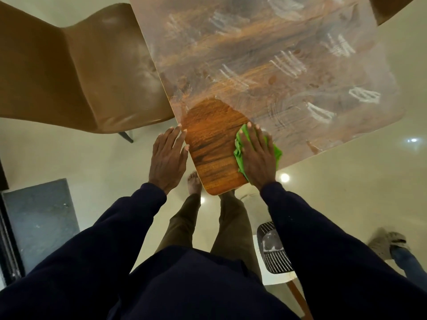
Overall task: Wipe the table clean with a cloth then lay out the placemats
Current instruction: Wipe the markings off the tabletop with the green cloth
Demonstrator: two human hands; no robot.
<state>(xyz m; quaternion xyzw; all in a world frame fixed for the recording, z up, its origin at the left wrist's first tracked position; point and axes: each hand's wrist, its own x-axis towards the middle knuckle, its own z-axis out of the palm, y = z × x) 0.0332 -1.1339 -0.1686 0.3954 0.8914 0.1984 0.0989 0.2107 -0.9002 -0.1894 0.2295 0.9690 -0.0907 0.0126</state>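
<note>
The cloth is lying on the table near its closest corner, just right of the picture's centre, at about 3 o'clock. The right hand is pressing flat on top of it, fingers straight and pointing to 12 o'clock, not curled round it. Green folds are showing out from under the palm at the hand's 9 o'clock and again at its 3 o'clock.

At 9 o'clock of the cloth a clean patch of bright wood grain is running down to the rounded corner. Past the hand, from 12 to 2 o'clock, the tabletop is wearing a whitish film with chalky streaks.

The left hand is holding nothing; its straight fingertips are touching the table's edge at 9 o'clock of the patch.

A brown chair is standing against the table at 10 o'clock. A bare foot is showing under the corner on the pale floor. A grey mat is lying at 8 o'clock. At 5 o'clock a black ribbed thing, perhaps a placemat though too blurred to be sure, is resting on a white stool. Another person's foot is showing at 4 o'clock.
</note>
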